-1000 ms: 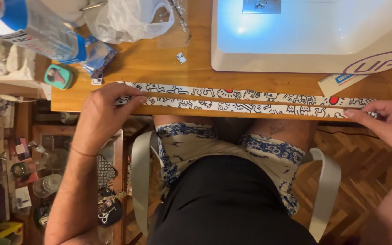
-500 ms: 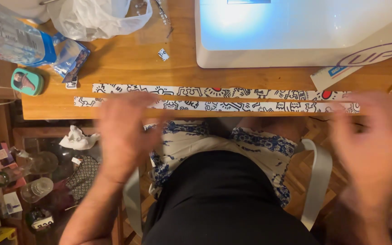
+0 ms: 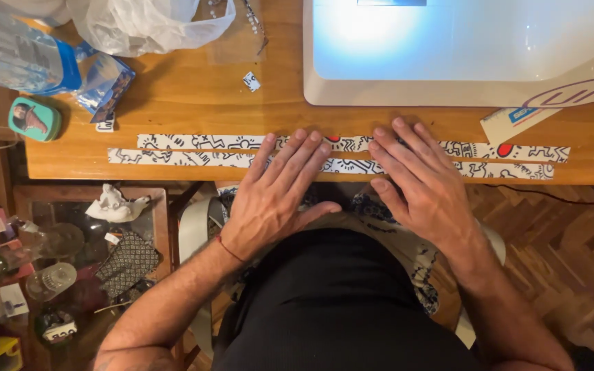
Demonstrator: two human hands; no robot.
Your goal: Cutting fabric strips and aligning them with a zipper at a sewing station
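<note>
Two long printed fabric strips lie side by side along the front edge of the wooden table (image 3: 194, 103), running left to right. The upper strip (image 3: 201, 142) and the lower strip (image 3: 173, 158) are white with black line figures and a few red spots, and they sit just beside each other, nearly touching along their length.

The left hand (image 3: 276, 196) lies flat with its fingers spread, the fingertips pressing on both strips near their middle. The right hand (image 3: 417, 178) lies flat beside it, its fingers also spread across the two strips. Neither hand grasps anything: each grip is released, palm down, only pressing the cloth against the table.

As a judgement, the strips are already laid out straight and lined up, and the work now looks like smoothing or flattening them at the centre; the ends, well apart to left and right, lie free and untouched by the hands.

Behind the strips stands a white sewing machine (image 3: 462, 62) with its lamp lit. To the far left are a plastic bottle (image 3: 15, 55), a clear plastic bag (image 3: 146, 24) and a small teal tin (image 3: 34, 118). A tiny scrap (image 3: 251, 81) lies on the table between the bag and the machine.
</note>
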